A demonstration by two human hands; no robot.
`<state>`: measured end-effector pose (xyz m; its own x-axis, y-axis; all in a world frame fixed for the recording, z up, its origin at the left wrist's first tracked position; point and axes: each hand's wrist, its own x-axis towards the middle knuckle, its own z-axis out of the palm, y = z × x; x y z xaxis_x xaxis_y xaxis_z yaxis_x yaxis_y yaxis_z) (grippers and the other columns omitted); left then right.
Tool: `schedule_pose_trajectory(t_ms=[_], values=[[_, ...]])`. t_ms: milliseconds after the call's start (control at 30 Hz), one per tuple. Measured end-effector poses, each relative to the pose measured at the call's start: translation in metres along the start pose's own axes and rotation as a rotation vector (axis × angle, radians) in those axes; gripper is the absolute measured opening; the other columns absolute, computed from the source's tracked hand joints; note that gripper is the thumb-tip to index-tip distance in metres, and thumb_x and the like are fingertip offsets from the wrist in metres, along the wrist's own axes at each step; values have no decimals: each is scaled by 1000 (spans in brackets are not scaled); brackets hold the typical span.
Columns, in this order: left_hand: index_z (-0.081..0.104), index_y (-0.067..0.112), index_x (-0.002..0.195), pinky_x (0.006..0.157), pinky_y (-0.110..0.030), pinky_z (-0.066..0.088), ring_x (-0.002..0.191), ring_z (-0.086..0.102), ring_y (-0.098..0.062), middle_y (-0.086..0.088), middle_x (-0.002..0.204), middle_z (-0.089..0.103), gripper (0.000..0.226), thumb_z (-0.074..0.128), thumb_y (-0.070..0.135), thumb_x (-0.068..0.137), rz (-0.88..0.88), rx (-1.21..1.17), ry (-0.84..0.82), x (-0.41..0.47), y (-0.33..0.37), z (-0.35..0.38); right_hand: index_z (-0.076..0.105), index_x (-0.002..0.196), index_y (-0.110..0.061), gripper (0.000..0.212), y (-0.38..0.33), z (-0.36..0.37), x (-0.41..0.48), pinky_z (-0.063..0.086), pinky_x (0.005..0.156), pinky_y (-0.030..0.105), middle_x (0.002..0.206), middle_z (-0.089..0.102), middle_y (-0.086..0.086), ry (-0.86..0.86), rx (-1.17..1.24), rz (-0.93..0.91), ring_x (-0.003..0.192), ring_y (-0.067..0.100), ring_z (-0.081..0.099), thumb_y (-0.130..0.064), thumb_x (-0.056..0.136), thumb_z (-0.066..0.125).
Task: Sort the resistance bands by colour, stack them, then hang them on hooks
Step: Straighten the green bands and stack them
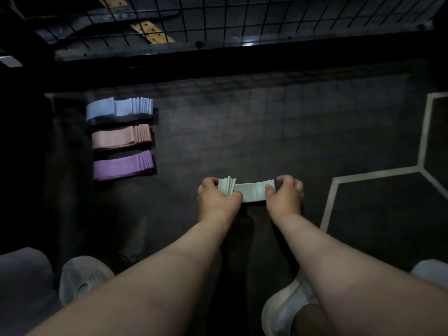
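A stack of pale green resistance bands (252,191) is held just above the dark floor in the middle of the view. My left hand (217,200) grips its fanned left end, and my right hand (284,194) pinches its right end. Three sorted stacks lie in a column at the left: light blue bands (118,109) over a dark band, pink bands (121,138) below them, and purple bands (122,166) nearest me.
A black wire grid panel (242,18) stands along the far edge, with tan perforated strips (151,32) behind it. Pale hexagon lines (378,174) mark the dark floor mat at the right. My two grey shoes (82,277) (288,306) are at the bottom.
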<state>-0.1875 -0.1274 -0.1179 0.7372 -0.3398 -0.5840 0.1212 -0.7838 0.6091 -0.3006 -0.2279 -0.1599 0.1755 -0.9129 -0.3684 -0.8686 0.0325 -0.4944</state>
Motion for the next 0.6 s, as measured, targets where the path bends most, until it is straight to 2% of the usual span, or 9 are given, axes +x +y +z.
schedule_pose_trajectory(t_ms=[67,133,267,400,500,600], values=[[51,17,116,99,-35,47,113,54,-25,2,111,42,49,73,27,74,1,30,-25,-1,7,12,55,109,-15,21,8,1,10,43,99,36,127,50,12,-70,94,68,111,31,55,-20,91,64],[50,15,117,101,-35,45,116,52,-26,-2,116,45,51,73,28,74,7,49,-42,1,12,25,52,97,-18,14,12,0,14,47,89,33,114,58,11,-61,164,27,97,28,60,-15,90,65],[45,15,122,97,-34,42,122,47,-27,-7,128,47,56,74,33,77,-33,111,-89,3,24,51,52,82,-27,23,17,3,12,53,84,36,102,63,9,-52,213,-5,83,22,62,-9,86,67],[45,14,121,100,-35,39,124,46,-29,-8,128,47,58,75,39,78,-31,130,-97,0,29,70,60,75,-31,23,29,12,17,56,86,42,94,69,5,-77,290,1,86,20,67,-11,82,71],[45,14,121,103,-36,37,124,45,-29,-8,128,47,61,75,45,78,-32,136,-87,-1,30,77,68,82,-26,16,33,8,19,56,88,39,92,72,2,-89,315,21,88,18,68,-11,87,67],[45,13,122,104,-37,38,123,44,-29,-9,127,46,64,70,54,80,-22,146,-113,-5,33,76,69,72,-26,24,33,2,20,55,90,37,84,71,-4,-99,434,136,91,21,68,-11,90,61]])
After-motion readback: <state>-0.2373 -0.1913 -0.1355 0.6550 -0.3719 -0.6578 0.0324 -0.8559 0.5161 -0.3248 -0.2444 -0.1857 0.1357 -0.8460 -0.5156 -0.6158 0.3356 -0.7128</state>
